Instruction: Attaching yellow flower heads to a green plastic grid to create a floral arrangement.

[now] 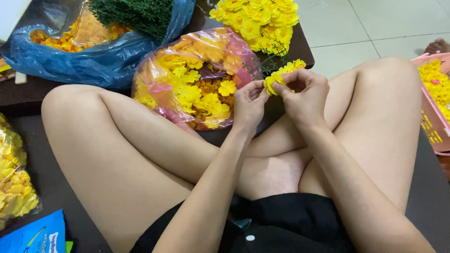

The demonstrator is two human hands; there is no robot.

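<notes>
My left hand (248,104) and my right hand (304,93) meet above my crossed legs. Both pinch a small yellow artificial flower (273,82) between their fingertips. A green plastic stem with more yellow blossoms (288,67) rises just behind the fingers. Directly to the left of my left hand lies a pink plastic bag (197,75) full of loose yellow and orange petals.
A blue plastic bag (93,56) with orange petals and green stems sits at the top left. A bunch of finished yellow flowers (258,21) lies at the top middle. A pink basket (433,117) of flowers stands at the right edge; another petal bag (14,173) at the left.
</notes>
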